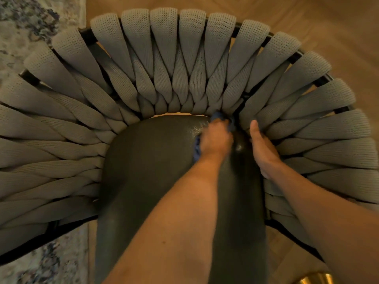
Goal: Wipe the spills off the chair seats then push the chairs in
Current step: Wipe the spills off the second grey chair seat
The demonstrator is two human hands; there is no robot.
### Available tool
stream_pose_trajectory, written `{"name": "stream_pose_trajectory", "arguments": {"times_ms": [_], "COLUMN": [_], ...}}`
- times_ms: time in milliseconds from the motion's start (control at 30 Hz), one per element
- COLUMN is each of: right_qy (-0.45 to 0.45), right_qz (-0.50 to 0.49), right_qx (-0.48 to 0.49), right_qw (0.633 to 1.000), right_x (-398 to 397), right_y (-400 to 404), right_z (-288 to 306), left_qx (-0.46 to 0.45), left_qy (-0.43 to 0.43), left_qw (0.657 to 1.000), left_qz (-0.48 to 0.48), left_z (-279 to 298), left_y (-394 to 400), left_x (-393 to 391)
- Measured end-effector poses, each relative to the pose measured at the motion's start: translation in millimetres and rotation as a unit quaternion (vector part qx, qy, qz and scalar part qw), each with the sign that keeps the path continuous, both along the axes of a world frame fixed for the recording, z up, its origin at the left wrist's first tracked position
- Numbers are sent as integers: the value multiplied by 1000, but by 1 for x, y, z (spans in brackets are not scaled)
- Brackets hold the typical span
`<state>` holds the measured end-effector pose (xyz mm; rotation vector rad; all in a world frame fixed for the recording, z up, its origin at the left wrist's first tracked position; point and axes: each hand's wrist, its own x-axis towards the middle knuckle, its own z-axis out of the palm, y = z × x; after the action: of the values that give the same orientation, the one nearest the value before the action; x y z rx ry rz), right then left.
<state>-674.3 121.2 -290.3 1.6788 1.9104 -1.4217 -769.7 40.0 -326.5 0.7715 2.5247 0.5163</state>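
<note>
The chair seat [147, 171], dark, smooth and glossy, sits ringed by grey woven straps [164, 64]. The left hand [215, 138] presses a bunched blue cloth [218, 116] into its back edge, fingers curled around it; the right hand [261, 144] rests open against the straps.

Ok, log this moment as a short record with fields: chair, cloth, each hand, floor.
chair: dark seat ringed by a woven grey strap backrest
cloth: blue cloth at the seat's back edge, mostly under the left hand
left hand: presses the cloth onto the seat
right hand: fingers straight, resting against the straps beside the seat
floor: wood floor, patterned rug at left
</note>
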Motion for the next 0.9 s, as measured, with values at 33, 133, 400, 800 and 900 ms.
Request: {"name": "stream_pose_trajectory", "arguments": {"times_ms": [33, 133, 400, 800, 900], "right_qy": [10, 27, -20, 73, 120], "right_qz": [-5, 8, -25, -89, -136], "right_qx": [5, 37, 67, -35, -63], "right_qw": [1000, 999, 997, 993, 981], "right_x": [4, 14, 58, 179, 208], "right_y": [0, -4, -32, -84, -97], "right_z": [-3, -3, 21, 90, 113], "left_qx": [1, 11, -76, 54, 82], "left_qy": [-14, -53, -167, -452, -495], "left_qw": [999, 997, 945, 889, 865], "left_qz": [-29, -61, -271, -43, 11], "left_z": [3, 12, 30, 88, 118], "left_y": [10, 20, -7, -93, -104], "left_x": [14, 41, 76, 121, 142]}}
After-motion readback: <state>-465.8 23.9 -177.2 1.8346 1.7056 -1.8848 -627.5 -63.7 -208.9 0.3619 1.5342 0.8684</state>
